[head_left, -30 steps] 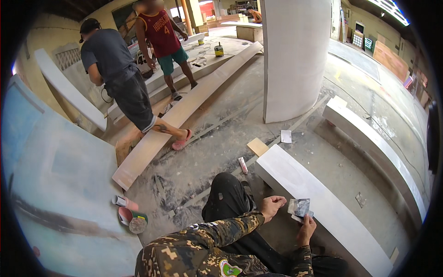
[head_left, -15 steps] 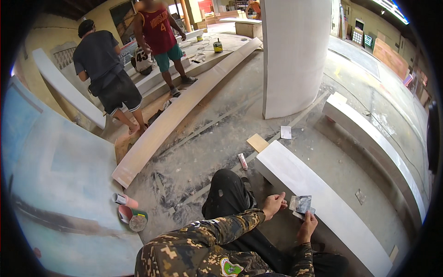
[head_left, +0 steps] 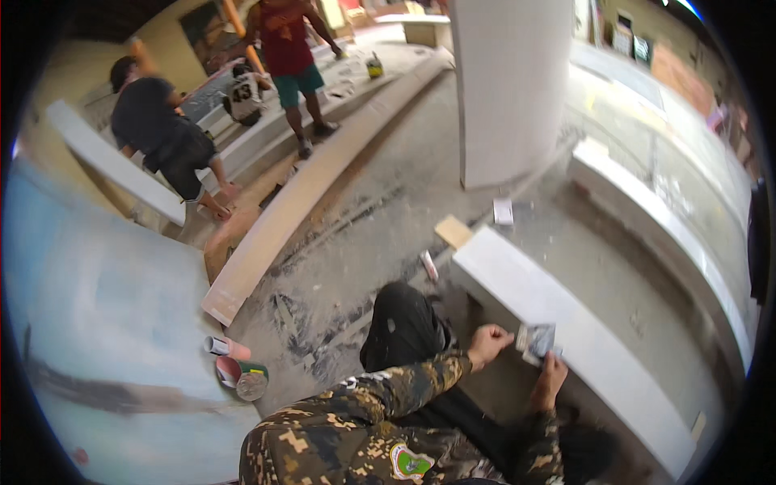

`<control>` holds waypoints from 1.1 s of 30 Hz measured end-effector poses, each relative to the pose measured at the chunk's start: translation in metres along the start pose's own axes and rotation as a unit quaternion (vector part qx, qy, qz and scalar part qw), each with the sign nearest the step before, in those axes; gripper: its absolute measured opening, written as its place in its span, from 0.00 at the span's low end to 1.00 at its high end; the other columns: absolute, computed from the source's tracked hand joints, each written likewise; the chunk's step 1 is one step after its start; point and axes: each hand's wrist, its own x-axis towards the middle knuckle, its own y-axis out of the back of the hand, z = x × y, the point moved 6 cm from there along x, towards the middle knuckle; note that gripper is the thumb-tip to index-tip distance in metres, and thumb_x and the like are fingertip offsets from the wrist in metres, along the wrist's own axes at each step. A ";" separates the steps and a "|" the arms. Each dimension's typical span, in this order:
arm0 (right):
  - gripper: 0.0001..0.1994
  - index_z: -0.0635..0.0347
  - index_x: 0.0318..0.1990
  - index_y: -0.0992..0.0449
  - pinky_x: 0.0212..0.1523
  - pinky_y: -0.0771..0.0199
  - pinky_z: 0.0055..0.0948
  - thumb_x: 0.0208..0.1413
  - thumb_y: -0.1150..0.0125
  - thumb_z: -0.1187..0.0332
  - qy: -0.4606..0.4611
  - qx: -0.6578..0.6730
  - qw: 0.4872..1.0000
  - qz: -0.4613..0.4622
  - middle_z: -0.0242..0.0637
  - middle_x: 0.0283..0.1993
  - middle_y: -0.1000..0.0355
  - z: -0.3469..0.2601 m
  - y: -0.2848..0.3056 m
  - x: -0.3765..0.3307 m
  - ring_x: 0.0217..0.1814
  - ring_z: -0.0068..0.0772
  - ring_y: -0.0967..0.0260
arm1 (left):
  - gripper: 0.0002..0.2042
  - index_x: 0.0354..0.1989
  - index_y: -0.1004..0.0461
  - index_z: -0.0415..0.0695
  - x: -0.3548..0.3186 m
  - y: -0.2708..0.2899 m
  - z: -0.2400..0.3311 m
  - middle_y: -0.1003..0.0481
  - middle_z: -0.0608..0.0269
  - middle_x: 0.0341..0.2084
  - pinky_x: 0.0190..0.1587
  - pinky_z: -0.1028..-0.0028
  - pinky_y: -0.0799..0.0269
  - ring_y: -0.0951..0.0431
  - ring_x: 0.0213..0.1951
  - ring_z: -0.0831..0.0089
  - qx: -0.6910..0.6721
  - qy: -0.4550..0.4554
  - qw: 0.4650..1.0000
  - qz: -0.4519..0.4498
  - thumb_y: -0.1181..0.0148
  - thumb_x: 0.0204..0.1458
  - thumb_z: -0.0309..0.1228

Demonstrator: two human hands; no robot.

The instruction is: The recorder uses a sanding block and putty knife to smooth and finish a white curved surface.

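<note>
Both hands have drawn closer together over the last second, and the small grey sheet, probably sandpaper [head_left: 537, 339], now sits pinched between them instead of resting mostly in the right hand alone. Left hand [head_left: 488, 343] closes its fingertips on the sheet's left edge; right hand [head_left: 551, 378] grips it from below, fingers curled up around the lower corner. The sheet hangs just above the near edge of the long white plank [head_left: 566, 339], close to it but seemingly not touching. It looks as if the person is folding or squaring the sheet up, so the plank itself is not being worked at this moment.

Farther off, the two people by the long pale board [head_left: 299, 210] have shifted too: the one in the dark shirt [head_left: 158, 129] now bends lower beside it, and the one in the red top [head_left: 287, 48] stands farther up the frame. Two small cans [head_left: 238, 372] lie on the dusty floor at the left, apparently unmoved.
</note>
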 end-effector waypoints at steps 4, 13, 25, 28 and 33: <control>0.22 0.53 0.19 0.36 0.23 0.57 0.26 0.66 0.43 0.57 0.013 0.040 0.999 0.030 0.17 0.19 0.47 -0.034 -0.001 0.025 0.23 0.14 0.54 | 0.21 0.16 0.26 0.41 0.019 0.007 0.024 0.25 0.65 0.15 0.24 0.71 0.34 0.31 0.19 0.78 0.080 -0.127 0.988 -0.027 0.35 0.59 0.40; 0.16 0.68 0.45 0.18 0.38 0.27 0.19 0.65 0.40 0.60 0.041 0.053 0.997 0.026 0.33 0.35 0.20 -0.078 0.102 0.073 0.34 0.18 0.27 | 0.32 0.65 0.38 0.34 -0.031 0.012 -0.014 0.29 0.39 0.58 0.57 0.60 0.28 0.26 0.58 0.54 0.417 -0.039 0.862 -0.285 0.35 0.54 0.33; 0.13 0.67 0.45 0.20 0.42 0.24 0.24 0.63 0.39 0.64 -0.014 0.190 0.969 0.155 0.37 0.39 0.22 -0.074 0.126 0.096 0.38 0.26 0.25 | 0.41 0.73 0.58 0.30 0.039 -0.097 -0.029 0.62 0.32 0.73 0.75 0.49 0.69 0.66 0.75 0.42 0.540 -0.252 0.755 -0.274 0.54 0.64 0.52; 0.14 0.67 0.46 0.20 0.42 0.25 0.23 0.63 0.38 0.63 -0.020 0.181 0.969 0.168 0.37 0.39 0.22 -0.077 0.120 0.096 0.38 0.26 0.25 | 0.42 0.74 0.65 0.32 0.075 -0.116 -0.043 0.68 0.33 0.74 0.75 0.52 0.74 0.71 0.76 0.43 0.594 -0.284 0.694 -0.293 0.63 0.66 0.55; 0.14 0.67 0.47 0.21 0.44 0.26 0.24 0.63 0.38 0.63 -0.021 0.161 0.975 0.154 0.37 0.41 0.22 -0.070 0.131 0.093 0.40 0.24 0.26 | 0.36 0.77 0.65 0.51 0.105 -0.093 -0.065 0.71 0.63 0.77 0.75 0.55 0.78 0.71 0.77 0.61 0.681 -0.256 0.595 -0.341 0.75 0.66 0.58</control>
